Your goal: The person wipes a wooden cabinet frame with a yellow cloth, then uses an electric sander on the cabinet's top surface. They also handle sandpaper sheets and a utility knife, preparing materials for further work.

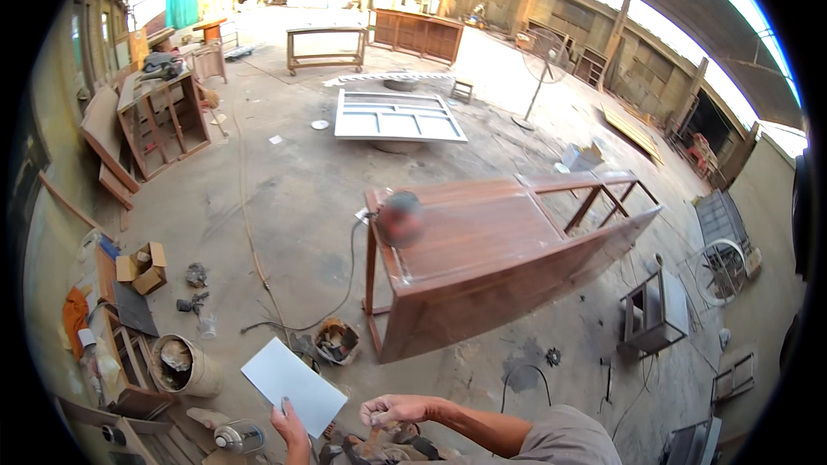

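Note:
My left hand (pixel 289 424) grips the lower edge of a white rectangular sheet (pixel 297 386), thumb on top. Just right of the sheet, my right hand (pixel 389 411) is closed with its fingers curled; what they hold, if anything, does not show. Ahead of me lies a long reddish-brown wooden cabinet frame (pixel 482 224), with a panelled top at its left part and open bars at its right. A red and dark power tool (pixel 401 220), perhaps a sander, rests on its left end, somewhat blurred. A dark cord (pixel 351 271) runs from it down to the floor. Neither hand touches the cabinet.
A bucket (pixel 183 365), a metal can (pixel 239 437), a cardboard box (pixel 142 268) and a basket of scraps (pixel 337 341) stand at the left and front. A white-framed panel (pixel 398 116) lies beyond the cabinet. A standing fan (pixel 543 77) and a small cabinet (pixel 656 313) are at the right.

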A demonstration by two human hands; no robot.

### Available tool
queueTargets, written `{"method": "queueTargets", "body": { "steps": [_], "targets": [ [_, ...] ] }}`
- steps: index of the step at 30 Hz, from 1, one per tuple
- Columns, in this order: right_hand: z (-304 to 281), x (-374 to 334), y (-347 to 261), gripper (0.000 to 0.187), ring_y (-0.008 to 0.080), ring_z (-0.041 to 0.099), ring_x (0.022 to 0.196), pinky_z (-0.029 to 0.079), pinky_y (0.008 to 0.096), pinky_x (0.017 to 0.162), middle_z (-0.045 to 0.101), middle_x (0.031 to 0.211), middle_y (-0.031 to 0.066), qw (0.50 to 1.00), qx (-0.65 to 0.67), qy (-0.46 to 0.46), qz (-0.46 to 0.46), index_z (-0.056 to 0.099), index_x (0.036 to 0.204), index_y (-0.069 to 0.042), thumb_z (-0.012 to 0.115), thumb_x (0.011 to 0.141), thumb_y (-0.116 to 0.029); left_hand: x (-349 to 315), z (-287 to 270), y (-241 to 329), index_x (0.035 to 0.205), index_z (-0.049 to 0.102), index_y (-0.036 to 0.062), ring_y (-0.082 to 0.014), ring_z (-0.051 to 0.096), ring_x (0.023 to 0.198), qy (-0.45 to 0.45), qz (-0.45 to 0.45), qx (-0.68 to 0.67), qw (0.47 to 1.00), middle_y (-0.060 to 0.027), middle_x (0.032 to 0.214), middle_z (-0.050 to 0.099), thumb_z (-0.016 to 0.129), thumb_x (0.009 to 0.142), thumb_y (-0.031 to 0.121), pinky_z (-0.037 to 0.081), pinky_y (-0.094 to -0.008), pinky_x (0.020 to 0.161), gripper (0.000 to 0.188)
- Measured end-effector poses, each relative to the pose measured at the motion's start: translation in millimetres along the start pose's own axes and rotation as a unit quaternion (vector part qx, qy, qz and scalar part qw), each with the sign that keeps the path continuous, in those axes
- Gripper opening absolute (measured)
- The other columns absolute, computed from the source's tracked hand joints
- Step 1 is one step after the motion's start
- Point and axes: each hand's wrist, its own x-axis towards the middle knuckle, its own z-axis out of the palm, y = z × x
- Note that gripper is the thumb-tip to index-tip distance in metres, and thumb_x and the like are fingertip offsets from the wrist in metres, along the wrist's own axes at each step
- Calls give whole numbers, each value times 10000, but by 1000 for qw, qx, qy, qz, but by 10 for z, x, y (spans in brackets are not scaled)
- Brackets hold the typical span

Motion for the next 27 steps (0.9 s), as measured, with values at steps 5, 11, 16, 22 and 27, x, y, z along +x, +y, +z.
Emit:
{"method": "queueTargets", "body": {
  "steps": [5,11,16,22,27],
  "targets": [
    [123,-640,-4,160,69,536,770,432,230,648,597,915,-18,996,-38,78,32,625,1023,-59,630,904,-167,-450,199,483,1038,618,-80,-199,610,774,-5,-38,-41,998,-136,914,669,570,997,193,500,-365,710,281],
    [-309,-1587,-165,181,77,605,819,523,244,674,662,945,4,984,-109,139,-11,672,1002,-24,670,957,-199,-780,315,794,1052,617,-53,-156,600,805,-44,-30,-126,991,-99,944,659,561,1011,208,495,-328,715,270],
    [-238,-1916,-433,273,44,529,526,444,225,503,587,662,-23,981,-125,139,-41,655,874,-24,618,999,-265,-917,387,954,1112,603,-39,-138,597,835,-83,-50,-170,981,-75,986,649,554,1019,207,499,-310,746,268],
    [-299,-1584,9,380,50,474,480,380,223,460,506,553,-34,975,-106,186,-62,633,813,-53,584,1015,-371,-1007,514,986,1153,593,-42,-152,608,874,-104,-47,-166,979,-90,1025,650,568,1011,219,510,-320,766,298],
    [-142,-1323,225,370,50,452,496,349,220,462,519,593,-37,983,30,173,-52,665,884,-59,567,1019,-389,-1041,431,1041,1214,573,-54,-185,627,927,-101,-68,-131,984,-119,1091,646,590,999,269,529,-338,791,389]
  ]
}}
